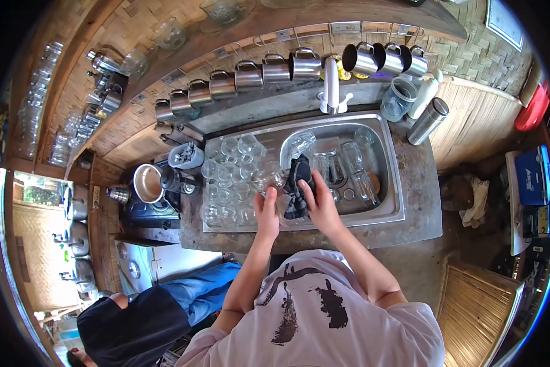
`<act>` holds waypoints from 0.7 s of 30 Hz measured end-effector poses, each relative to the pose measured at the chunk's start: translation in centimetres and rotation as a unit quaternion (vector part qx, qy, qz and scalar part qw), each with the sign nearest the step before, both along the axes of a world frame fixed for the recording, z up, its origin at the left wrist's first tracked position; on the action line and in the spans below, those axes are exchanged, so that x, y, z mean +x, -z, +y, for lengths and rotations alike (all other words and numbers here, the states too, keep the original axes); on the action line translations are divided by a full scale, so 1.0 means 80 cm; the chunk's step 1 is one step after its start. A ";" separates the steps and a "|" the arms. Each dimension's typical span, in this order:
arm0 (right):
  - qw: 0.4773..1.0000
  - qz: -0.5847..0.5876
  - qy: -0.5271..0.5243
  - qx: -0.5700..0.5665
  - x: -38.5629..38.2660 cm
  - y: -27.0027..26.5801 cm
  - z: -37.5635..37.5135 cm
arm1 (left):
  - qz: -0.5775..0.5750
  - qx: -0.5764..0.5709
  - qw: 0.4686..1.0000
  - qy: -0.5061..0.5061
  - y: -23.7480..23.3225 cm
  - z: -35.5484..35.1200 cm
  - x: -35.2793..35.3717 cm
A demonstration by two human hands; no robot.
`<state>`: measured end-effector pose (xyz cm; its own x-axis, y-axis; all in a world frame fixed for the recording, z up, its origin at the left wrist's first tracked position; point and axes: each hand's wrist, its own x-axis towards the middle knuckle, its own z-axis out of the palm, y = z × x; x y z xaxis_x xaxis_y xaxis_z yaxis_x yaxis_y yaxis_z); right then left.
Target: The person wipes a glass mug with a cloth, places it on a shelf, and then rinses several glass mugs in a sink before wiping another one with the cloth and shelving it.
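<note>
Above the left edge of the sink basin (392, 202), my two hands are close together. My right hand (321, 207) is closed on a dark, bunched cloth (298, 189), thumb on top. My left hand (267, 211) is closed, thumb up, around what looks like a clear drinking glass (281, 197); the cloth and the glasses behind blur its outline. Several clear glasses (229, 174) stand close together on the drainboard to the left. More glasses and jars (352, 156) lie or stand in the basin.
A white faucet (331, 92) rises behind the basin. Steel mugs (248, 74) hang in a row from the shelf. A plastic tub (399, 98), white bottle (424, 101) and steel flask (428, 121) stand back right. At lower left is another person (140, 324) in dark clothing.
</note>
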<state>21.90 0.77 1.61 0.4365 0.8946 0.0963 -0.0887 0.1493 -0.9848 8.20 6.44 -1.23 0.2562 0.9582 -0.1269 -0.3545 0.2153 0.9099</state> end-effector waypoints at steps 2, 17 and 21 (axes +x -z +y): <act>0.994 -0.084 0.065 -0.004 -0.013 0.006 -0.007 | -0.004 -0.023 0.999 -0.023 0.006 0.008 -0.004; 0.928 -0.365 0.059 0.040 -0.046 -0.027 -0.019 | 0.031 0.052 0.997 -0.045 0.011 0.009 -0.003; 0.914 -0.389 0.031 0.109 -0.052 -0.027 -0.032 | -0.054 -0.018 0.998 0.027 -0.029 0.024 -0.012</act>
